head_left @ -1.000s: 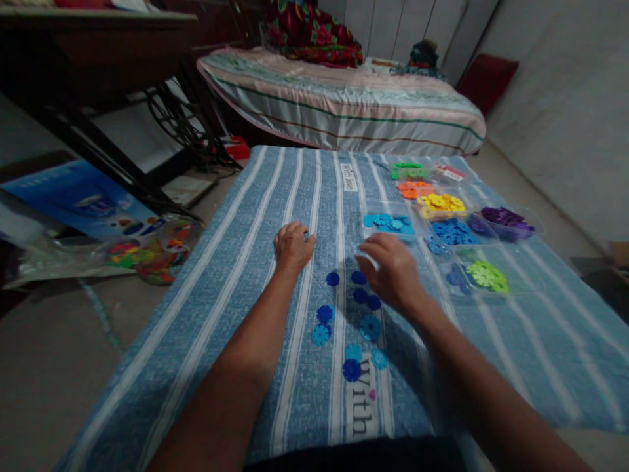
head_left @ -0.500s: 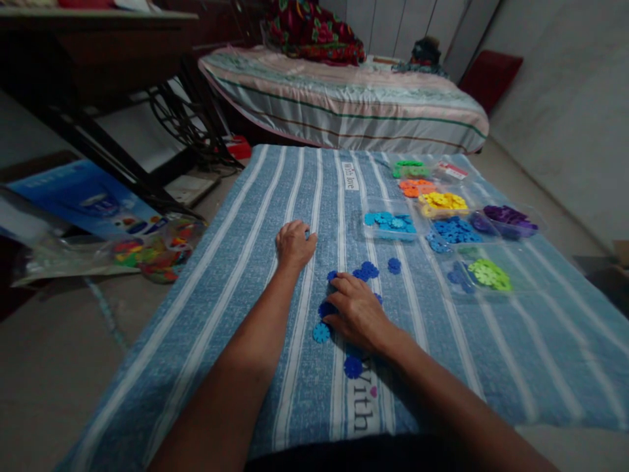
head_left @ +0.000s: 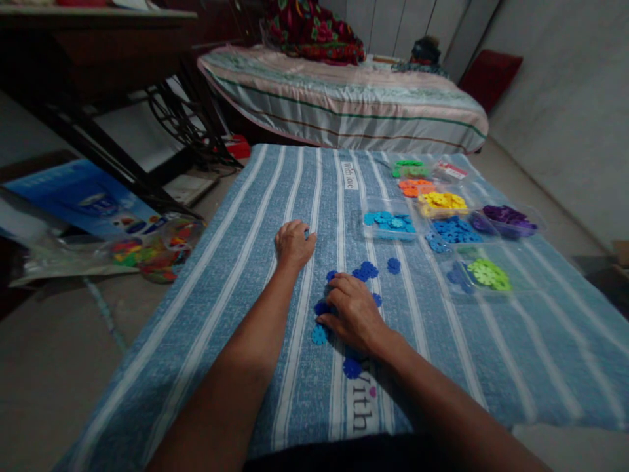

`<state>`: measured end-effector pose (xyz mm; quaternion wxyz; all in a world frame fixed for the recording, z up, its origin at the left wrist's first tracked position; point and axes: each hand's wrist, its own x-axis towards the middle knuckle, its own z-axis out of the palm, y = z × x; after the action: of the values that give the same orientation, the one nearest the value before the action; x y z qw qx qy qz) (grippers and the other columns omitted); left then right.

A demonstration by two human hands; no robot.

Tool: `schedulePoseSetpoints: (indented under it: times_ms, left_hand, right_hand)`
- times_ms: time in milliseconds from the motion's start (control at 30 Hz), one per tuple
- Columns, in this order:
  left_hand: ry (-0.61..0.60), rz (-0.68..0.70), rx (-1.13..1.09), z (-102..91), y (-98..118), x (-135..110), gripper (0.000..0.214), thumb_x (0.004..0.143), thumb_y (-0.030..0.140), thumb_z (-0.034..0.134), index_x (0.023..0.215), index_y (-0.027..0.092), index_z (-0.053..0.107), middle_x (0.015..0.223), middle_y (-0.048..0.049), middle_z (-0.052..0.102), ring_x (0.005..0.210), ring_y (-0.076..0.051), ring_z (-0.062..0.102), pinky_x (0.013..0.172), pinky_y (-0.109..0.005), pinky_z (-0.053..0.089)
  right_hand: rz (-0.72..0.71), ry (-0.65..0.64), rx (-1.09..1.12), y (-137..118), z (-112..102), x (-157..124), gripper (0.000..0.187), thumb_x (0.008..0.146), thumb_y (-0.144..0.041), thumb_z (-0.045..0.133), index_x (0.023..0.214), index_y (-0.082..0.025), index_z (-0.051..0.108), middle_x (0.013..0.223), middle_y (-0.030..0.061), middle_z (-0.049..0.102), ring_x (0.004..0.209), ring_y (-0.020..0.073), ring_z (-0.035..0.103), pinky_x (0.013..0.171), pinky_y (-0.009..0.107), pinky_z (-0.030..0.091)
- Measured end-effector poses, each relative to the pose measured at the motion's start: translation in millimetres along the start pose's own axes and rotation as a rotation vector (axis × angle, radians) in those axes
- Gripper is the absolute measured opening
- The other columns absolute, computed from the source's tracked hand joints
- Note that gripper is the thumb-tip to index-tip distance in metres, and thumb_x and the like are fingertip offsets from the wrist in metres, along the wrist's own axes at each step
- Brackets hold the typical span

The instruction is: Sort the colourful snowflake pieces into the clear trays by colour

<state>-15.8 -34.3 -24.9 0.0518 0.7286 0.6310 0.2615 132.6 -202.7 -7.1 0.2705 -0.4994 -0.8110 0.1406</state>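
Note:
My left hand (head_left: 295,244) rests on the striped cloth with its fingers curled. A small bit of a blue snowflake disc (head_left: 307,234) shows between its thumb and fingers. Nearer the middle, my right hand (head_left: 354,311) is bent low over loose discs, its thumb and fingertips closing on a dark blue snowflake disc (head_left: 322,308). Just below that lies a light blue disc (head_left: 319,335). More dark blue discs (head_left: 368,269) are scattered beyond the right hand, and another (head_left: 352,368) lies close to my body. The right palm hides part of the cloth.
Clear plastic boxes stand at the right: light blue discs (head_left: 390,223), yellow discs (head_left: 443,202), purple discs (head_left: 508,219) and lime green discs (head_left: 490,274). A bed (head_left: 344,98) stands beyond the table. Left on the floor is a bag of coloured pieces (head_left: 162,259).
My right hand has shifted slightly left, and the dark blue disc at its fingertips has moved a little left with it. My left hand stays in place.

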Motion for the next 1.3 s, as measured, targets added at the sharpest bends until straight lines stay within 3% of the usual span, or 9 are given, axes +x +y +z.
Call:
schedulePoseSetpoints:
  times_ms: [267, 667, 1300]
  left_hand:
    - [-0.006, -0.012, 0.005, -2.7, 3, 0, 0.020, 0.086, 0.029, 0.059, 0.098, 0.023, 0.073, 0.129, -0.0095, 0.069, 0.127, -0.030, 0.058, 0.110, -0.047, 0.044]
    - [0.012, -0.017, -0.013, 0.4, 1, 0, 0.020, 0.085, 0.029, 0.060, 0.099, 0.025, 0.073, 0.129, -0.0084, 0.069, 0.127, -0.030, 0.057, 0.110, -0.047, 0.042]
    - [-0.015, -0.016, 0.015, -2.9, 3, 0, 0.021, 0.086, 0.030, 0.058, 0.099, 0.024, 0.073, 0.129, -0.0097, 0.069, 0.127, -0.029, 0.058, 0.110, -0.044, 0.043]
  right_hand:
    - [0.026, 0.076, -0.018, 3, 5, 3, 0.025, 0.082, -0.038, 0.083, 0.073, -0.019, 0.069, 0.103, 0.0131, 0.073, 0.120, 0.0336, 0.059, 0.099, 0.048, 0.047]
    - [0.018, -0.037, -0.005, 2, -3, 0, 0.031, 0.085, -0.046, 0.078, 0.068, -0.021, 0.072, 0.104, 0.0114, 0.074, 0.129, 0.0342, 0.055, 0.104, 0.050, 0.043]
    - [0.008, -0.171, -0.033, -4, -18, -8, 0.014, 0.081, -0.029, 0.083, 0.082, -0.018, 0.075, 0.127, 0.0137, 0.068, 0.137, 0.0361, 0.049, 0.109, 0.054, 0.044]
